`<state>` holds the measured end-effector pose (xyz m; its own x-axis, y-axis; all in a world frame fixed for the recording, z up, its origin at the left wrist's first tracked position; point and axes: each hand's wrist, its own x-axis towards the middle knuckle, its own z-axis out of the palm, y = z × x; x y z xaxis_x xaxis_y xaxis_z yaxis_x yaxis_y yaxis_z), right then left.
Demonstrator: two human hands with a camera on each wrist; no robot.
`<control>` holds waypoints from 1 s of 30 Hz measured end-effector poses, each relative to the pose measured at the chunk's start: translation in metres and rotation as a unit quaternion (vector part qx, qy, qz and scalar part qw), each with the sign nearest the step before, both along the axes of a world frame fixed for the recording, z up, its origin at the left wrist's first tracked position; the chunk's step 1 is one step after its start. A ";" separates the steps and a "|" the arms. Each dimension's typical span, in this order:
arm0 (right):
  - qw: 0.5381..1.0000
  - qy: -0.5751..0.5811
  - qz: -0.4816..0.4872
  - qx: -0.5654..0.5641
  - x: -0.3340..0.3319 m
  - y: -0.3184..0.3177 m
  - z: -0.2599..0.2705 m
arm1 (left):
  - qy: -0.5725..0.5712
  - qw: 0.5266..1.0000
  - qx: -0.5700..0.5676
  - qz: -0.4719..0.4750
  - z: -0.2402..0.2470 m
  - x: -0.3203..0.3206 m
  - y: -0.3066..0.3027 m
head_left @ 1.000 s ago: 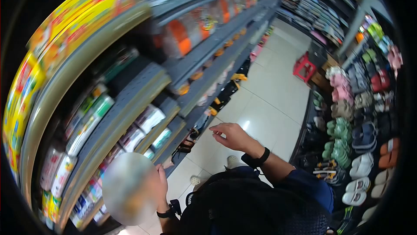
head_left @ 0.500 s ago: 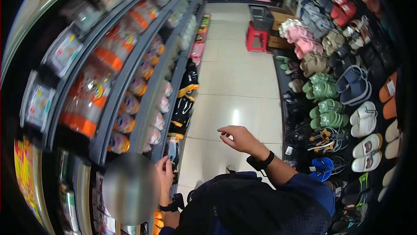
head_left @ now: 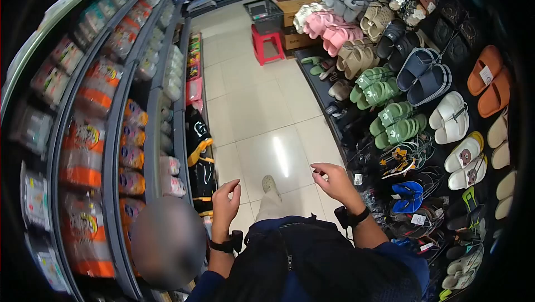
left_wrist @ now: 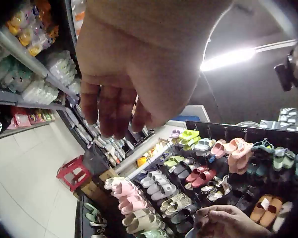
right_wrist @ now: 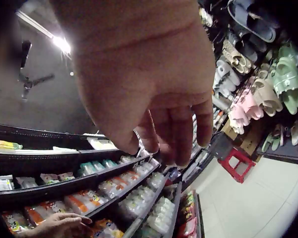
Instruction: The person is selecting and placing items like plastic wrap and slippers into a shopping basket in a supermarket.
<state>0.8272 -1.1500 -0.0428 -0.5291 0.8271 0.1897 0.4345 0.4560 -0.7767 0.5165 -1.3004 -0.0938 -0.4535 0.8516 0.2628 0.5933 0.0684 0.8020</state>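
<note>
Low in the head view, my left hand [head_left: 225, 204] hangs in front of my body with its fingers loosely bent and nothing in them. Opposite it, my right hand [head_left: 337, 184] is just as relaxed, its thumb near the fingers and nothing held. The left wrist view shows the left palm [left_wrist: 134, 64] with fingers slightly bent; the right wrist view shows the right palm [right_wrist: 144, 74] in a similar pose. Nearest the left hand are black and yellow packaged goods [head_left: 202, 151] low on the shelf. Nearest the right are the hanging slippers [head_left: 409, 196], apart from the fingers.
Shelves of orange-and-clear packs [head_left: 83, 154] line the left. On the right, a rack holds slippers, including green ones [head_left: 397, 126] and orange ones [head_left: 490, 79]. A tiled aisle [head_left: 251, 107] runs between them. A red stool [head_left: 267, 45] under a dark basket [head_left: 264, 12] stands beside cardboard boxes [head_left: 295, 9].
The view has turned rightward, bringing more of the slipper rack in. Both hands sit farther right in the picture, the left raised a little. A foot has come forward on the tiles.
</note>
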 end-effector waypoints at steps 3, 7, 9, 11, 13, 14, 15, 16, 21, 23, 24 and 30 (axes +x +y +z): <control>1.000 -0.014 -0.026 0.004 -0.023 0.034 0.000 | -0.006 1.000 0.010 -0.025 -0.006 -0.032 0.051; 0.998 -0.045 -0.045 0.000 -0.066 0.096 0.010 | -0.021 0.999 0.009 -0.048 -0.002 -0.080 0.121; 0.997 -0.057 -0.048 -0.013 -0.092 0.124 0.022 | -0.021 0.998 0.026 -0.054 0.007 -0.106 0.158; 0.998 -0.051 -0.039 0.024 -0.117 0.155 0.038 | -0.012 0.997 0.047 -0.060 0.016 -0.129 0.195; 0.997 -0.046 -0.047 0.031 -0.136 0.180 0.045 | 0.003 0.997 0.049 -0.066 0.026 -0.150 0.228; 0.997 -0.032 -0.057 0.042 -0.146 0.193 0.046 | -0.001 0.996 0.054 -0.076 0.033 -0.158 0.245; 0.997 -0.027 -0.054 0.043 -0.151 0.205 0.045 | -0.005 0.994 0.060 -0.086 0.040 -0.162 0.260; 0.997 -0.026 -0.057 0.038 -0.152 0.217 0.043 | -0.015 0.994 0.066 -0.091 0.045 -0.166 0.274; 0.996 -0.037 -0.086 -0.002 -0.163 0.275 0.030 | -0.007 0.993 0.062 -0.100 0.052 -0.188 0.349; 0.995 -0.046 -0.091 -0.010 -0.163 0.303 0.024 | -0.008 0.994 0.053 -0.097 0.052 -0.194 0.379; 0.994 -0.053 -0.096 -0.018 -0.164 0.321 0.022 | -0.007 0.994 0.054 -0.095 0.052 -0.198 0.394; 0.995 -0.063 -0.072 -0.031 -0.177 0.480 0.033 | 0.036 0.996 0.022 -0.073 0.078 -0.222 0.520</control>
<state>0.6503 -0.6697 -0.0101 -0.4213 0.9038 0.0754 0.5868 0.3350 -0.7372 0.2940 -0.7803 -0.0162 -0.3039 0.8943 0.3284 0.6505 -0.0571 0.7574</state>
